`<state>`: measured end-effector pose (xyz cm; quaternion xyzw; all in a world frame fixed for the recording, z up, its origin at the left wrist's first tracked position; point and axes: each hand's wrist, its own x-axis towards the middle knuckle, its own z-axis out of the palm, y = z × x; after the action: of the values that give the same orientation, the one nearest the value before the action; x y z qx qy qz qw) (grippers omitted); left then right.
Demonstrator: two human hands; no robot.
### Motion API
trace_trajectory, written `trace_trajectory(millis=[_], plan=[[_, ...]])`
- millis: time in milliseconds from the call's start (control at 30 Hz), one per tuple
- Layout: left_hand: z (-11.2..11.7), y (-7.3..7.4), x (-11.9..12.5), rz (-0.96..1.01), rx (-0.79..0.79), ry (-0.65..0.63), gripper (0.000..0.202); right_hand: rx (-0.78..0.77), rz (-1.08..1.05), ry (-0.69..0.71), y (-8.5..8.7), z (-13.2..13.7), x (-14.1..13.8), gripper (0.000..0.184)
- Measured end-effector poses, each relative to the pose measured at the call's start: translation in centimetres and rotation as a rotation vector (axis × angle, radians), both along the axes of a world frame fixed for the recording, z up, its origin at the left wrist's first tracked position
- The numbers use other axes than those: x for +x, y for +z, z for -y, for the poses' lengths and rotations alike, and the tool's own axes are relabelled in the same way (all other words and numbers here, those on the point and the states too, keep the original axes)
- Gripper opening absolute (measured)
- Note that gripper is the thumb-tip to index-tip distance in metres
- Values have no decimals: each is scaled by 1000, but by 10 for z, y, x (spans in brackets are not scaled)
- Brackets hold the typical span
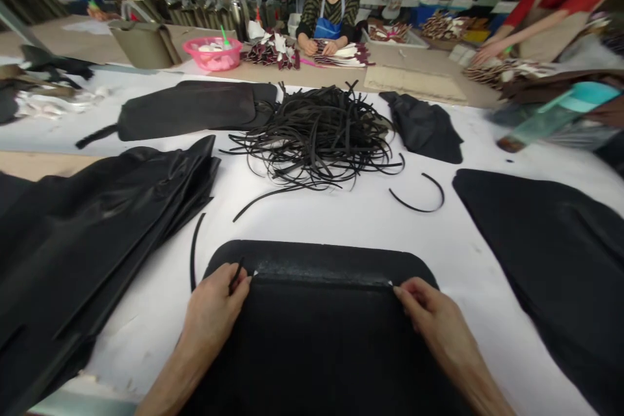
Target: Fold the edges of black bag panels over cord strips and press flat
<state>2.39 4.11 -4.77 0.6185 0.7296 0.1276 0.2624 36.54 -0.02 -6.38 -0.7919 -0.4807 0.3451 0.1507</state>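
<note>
A large black panel (322, 351) with rounded far corners lies in front of me, apparently leather or a similar sheet. My left hand (217, 302) is closed at its left side, pinching a thin black strip (237, 271). Opposite, my right hand (431, 312) has thumb and forefinger pressed together near the right edge; what they hold is too dark to make out. Between my fingertips a straight dark line crosses the panel, with a shinier band beyond it. Small white marks show beside both sets of fingertips.
A tangled heap of black strips (326, 136) lies ahead on the white table covering (341, 218). Black panels (97, 221) are stacked left, with another panel (546, 240) at right. Beyond are a pink basket (213, 54), a teal-lidded bottle (550, 114) and co-workers.
</note>
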Motion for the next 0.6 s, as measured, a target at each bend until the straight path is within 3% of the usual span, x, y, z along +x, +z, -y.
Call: trace_trajectory(millis=[333, 600], plan=[[-2, -11, -6, -8, -46, 18, 27, 78, 27, 31, 5, -1, -2, 26], [-5, -20, -13, -65, -125, 59, 34, 70, 118, 30, 26, -6, -12, 23]])
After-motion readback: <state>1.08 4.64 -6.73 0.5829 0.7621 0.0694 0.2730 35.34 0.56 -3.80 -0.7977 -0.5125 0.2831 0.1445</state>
